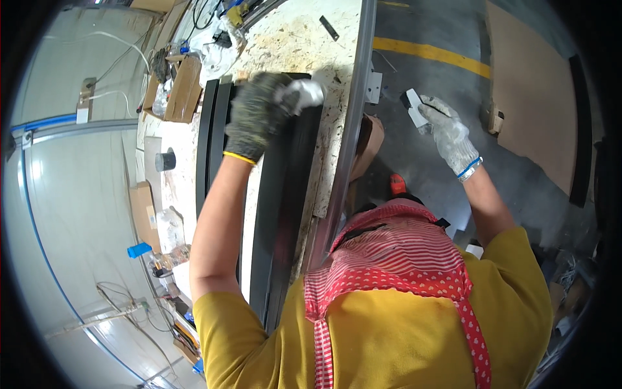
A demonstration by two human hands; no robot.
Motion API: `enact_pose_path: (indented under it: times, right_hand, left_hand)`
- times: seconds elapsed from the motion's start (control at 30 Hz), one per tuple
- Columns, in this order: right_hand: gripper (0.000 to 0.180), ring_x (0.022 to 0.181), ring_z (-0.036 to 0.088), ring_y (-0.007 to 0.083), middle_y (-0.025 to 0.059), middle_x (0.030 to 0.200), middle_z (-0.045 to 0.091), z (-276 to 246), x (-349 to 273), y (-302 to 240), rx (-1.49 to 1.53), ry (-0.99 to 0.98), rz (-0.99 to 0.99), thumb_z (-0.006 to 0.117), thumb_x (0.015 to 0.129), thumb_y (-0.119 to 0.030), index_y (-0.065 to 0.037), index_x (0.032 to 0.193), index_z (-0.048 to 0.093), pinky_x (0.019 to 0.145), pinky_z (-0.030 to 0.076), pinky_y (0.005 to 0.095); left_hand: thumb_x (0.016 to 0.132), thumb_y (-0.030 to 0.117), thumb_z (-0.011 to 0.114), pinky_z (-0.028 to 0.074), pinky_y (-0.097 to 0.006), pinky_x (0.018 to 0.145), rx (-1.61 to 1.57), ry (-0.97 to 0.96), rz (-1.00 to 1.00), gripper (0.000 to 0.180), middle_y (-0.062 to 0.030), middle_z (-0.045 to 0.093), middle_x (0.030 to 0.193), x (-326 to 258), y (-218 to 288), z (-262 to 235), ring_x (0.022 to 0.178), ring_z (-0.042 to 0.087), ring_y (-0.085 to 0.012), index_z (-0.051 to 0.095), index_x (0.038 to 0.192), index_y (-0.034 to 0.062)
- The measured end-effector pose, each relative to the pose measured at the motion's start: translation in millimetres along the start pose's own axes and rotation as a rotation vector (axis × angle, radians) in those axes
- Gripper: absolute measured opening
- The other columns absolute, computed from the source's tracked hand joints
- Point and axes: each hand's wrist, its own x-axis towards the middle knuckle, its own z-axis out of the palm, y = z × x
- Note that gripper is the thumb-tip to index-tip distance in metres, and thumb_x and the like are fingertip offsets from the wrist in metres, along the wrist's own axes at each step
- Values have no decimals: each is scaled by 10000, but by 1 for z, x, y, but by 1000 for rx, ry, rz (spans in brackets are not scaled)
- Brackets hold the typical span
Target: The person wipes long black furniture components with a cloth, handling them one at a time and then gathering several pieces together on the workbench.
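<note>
My left hand (254,115), in a dark mottled glove with a yellow cuff, is closed on a crumpled white cloth (307,95). Motion blurs both. They are over the far end of a long black bar (280,214) that lies lengthwise on the workbench; whether the cloth touches it I cannot tell. Beside it on the left lie more long black strips (208,136). Off the bench's right side, my right hand (448,129) wears a pale grey glove with a blue cuff. Its fingers grip a small white object with a black end (415,110), whose kind I cannot make out.
The bench top (291,39) is worn and stained, with a metal edge (353,97) on its right. A small black strip (329,28) lies there. An open cardboard box (183,91) and a dark cylinder (166,161) stand left. A large brown board (534,97) is at right.
</note>
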Motion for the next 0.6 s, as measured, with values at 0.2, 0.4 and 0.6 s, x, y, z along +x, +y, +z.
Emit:
enact_pose_path:
  times: [0.2,0.4,0.6]
  right_hand:
    - [425,873,626,122,62,1077,663,40,3,-29,-24,-147,-142,715,900,-186,17,1253,593,693,490,257]
    - [406,1057,603,184,95,1148,644,147,-1,-45,-220,-509,-509,665,920,-191,49,1244,619,885,499,299]
    - [547,1278,509,372,199,1361,561,208,51,-6,-1106,-540,-1500,388,835,60,-92,1291,649,1116,391,408]
  left_hand:
    - [962,302,661,508,-261,627,-744,139,-747,300,-91,689,839,-35,-26,-30,712,645,-131,649,1089,30]
    - [882,213,700,519,-381,720,31,110,-42,210,-130,653,982,-121,50,-18,870,651,-271,668,1065,116]
    - [816,287,685,490,-427,787,105,185,-228,293,-112,598,1013,-174,86,-10,934,588,-313,649,1065,136]
